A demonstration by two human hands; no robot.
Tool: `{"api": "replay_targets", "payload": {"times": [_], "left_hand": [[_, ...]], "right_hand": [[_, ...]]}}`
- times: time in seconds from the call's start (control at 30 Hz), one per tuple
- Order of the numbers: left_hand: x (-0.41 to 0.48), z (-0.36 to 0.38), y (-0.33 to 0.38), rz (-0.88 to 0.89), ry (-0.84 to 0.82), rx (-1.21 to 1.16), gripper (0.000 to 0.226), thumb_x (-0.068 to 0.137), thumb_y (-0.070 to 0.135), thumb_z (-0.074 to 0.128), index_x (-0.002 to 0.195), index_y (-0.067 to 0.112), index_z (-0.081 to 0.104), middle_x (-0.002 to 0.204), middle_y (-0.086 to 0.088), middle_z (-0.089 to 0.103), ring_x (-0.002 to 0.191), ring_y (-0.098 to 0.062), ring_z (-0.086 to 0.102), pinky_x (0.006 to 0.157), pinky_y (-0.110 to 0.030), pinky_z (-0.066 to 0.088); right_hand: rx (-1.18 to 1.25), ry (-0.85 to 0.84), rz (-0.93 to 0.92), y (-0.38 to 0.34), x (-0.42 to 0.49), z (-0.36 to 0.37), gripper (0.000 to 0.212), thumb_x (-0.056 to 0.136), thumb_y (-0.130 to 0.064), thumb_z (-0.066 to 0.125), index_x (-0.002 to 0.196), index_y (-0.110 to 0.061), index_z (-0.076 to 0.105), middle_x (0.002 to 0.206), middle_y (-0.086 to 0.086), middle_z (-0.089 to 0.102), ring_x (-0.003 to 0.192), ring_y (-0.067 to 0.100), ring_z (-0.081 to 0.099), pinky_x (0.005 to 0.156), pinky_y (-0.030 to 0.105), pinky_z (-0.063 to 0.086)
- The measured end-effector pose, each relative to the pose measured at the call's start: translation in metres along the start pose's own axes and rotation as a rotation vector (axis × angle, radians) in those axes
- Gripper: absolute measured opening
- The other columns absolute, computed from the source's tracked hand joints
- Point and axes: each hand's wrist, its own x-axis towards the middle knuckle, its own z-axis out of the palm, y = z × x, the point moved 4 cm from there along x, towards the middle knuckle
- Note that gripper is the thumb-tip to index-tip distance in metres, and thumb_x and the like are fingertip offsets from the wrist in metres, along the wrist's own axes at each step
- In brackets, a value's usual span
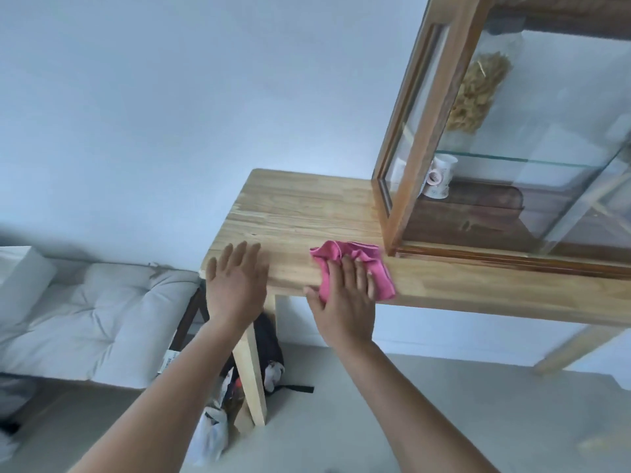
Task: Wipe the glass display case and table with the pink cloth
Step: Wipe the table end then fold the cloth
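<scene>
Pale wall point(170, 97) behind a wooden table point(307, 213). The pink cloth point(362, 250) lies bunched on the tabletop near its front edge, just beside the lower front corner of the glass display case point(409, 131). Your right hand point(345, 298) presses the cloth with straight fingers, not curled round it. Your left hand point(235, 285) is spread flat over the table's near left corner, holding nothing. Inside the case, lower level: a white cup point(438, 179). Left of the table, a white cushion point(102, 312); beneath the table, a dark bag point(269, 346).

Right hand point(345, 295) presses pink cloth point(362, 264) on table point(300, 213).
</scene>
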Motion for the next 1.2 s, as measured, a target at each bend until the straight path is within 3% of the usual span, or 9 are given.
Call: {"api": "replay_targets", "payload": {"times": [0.17,0.3,0.4,0.5,0.63,0.8,0.87,0.97,1.2], "left_hand": [[0.013,-0.009,-0.023,0.034,-0.108,-0.025,0.040,0.107,0.027,0.041,0.144,0.029,0.056,0.155,0.007,0.048,0.147,-0.018,0.036,0.122,-0.039,0.021],[0.022,-0.029,-0.024,-0.002,-0.167,-0.295,0.057,0.093,0.005,0.048,0.135,0.041,0.062,0.141,0.016,0.059,0.129,-0.006,0.053,0.110,-0.029,0.039],[0.019,-0.041,-0.005,0.033,-0.267,-0.634,0.060,0.089,0.001,0.054,0.122,0.050,0.065,0.127,0.031,0.062,0.121,0.008,0.053,0.109,-0.025,0.040],[0.017,-0.053,0.019,0.042,-0.415,-0.959,0.036,0.090,0.025,0.070,0.120,0.045,0.070,0.123,0.011,0.072,0.119,-0.002,0.062,0.107,-0.029,0.047],[0.018,-0.062,0.037,0.117,-0.635,-0.817,0.056,0.067,0.055,0.087,0.119,0.049,0.068,0.120,0.002,0.072,0.103,-0.004,0.065,0.082,-0.007,0.049],[0.034,-0.069,0.033,0.141,-0.476,-0.625,0.028,0.077,0.017,0.085,0.097,0.031,0.071,0.091,0.016,0.072,0.091,-0.006,0.068,0.088,-0.031,0.055],[0.041,-0.074,0.025,0.113,-0.448,-0.585,0.010,0.084,0.023,0.081,0.086,0.020,0.071,0.075,0.013,0.065,0.075,-0.009,0.062,0.078,-0.035,0.052],[0.050,-0.085,0.011,0.053,-0.461,-0.745,0.039,0.083,0.041,0.082,0.093,0.003,0.074,0.088,0.002,0.074,0.085,-0.013,0.070,0.081,-0.025,0.052],[0.062,-0.077,-0.004,-0.232,-0.311,-1.019,0.035,0.093,0.048,0.066,0.104,0.017,0.078,0.098,-0.001,0.079,0.095,-0.022,0.075,0.082,-0.036,0.060]], "right_hand": [[0.106,-0.026,-0.190,-0.026,0.008,0.000,0.053,0.078,-0.007,0.074,0.129,-0.020,0.063,0.139,0.004,0.059,0.132,0.029,0.051,0.110,0.047,0.037],[0.178,-0.152,-0.305,-0.027,0.014,-0.010,0.054,0.086,-0.004,0.064,0.136,-0.021,0.056,0.141,0.002,0.057,0.135,0.026,0.048,0.112,0.042,0.033],[0.346,-0.206,-0.232,-0.023,0.026,-0.032,0.032,0.090,-0.012,0.062,0.120,-0.021,0.055,0.115,-0.005,0.070,0.108,0.022,0.063,0.084,0.035,0.048],[0.624,-0.308,-0.084,-0.022,0.043,-0.055,0.016,0.088,-0.019,0.067,0.092,-0.034,0.061,0.087,-0.017,0.072,0.079,0.006,0.067,0.063,0.022,0.049],[0.821,-0.385,-0.074,-0.029,0.060,-0.084,0.027,0.083,-0.016,0.068,0.077,-0.041,0.076,0.082,-0.025,0.072,0.081,-0.006,0.066,0.067,0.012,0.052],[0.897,-0.306,0.012,-0.023,0.087,-0.101,0.010,0.079,-0.026,0.077,0.085,-0.029,0.071,0.078,-0.010,0.072,0.070,-0.004,0.065,0.060,0.019,0.048],[0.928,-0.269,0.013,-0.022,0.095,-0.107,0.007,0.080,-0.026,0.079,0.080,-0.024,0.073,0.075,-0.007,0.072,0.066,0.000,0.066,0.059,0.022,0.049],[1.118,-0.271,0.052,-0.020,0.102,-0.107,0.006,0.082,-0.023,0.081,0.077,-0.022,0.076,0.076,-0.001,0.075,0.069,0.010,0.071,0.067,0.029,0.056],[1.264,-0.207,0.251,-0.029,0.102,-0.054,0.013,0.096,-0.029,0.064,0.087,-0.022,0.071,0.079,-0.003,0.069,0.078,0.016,0.062,0.070,0.031,0.048]]}}
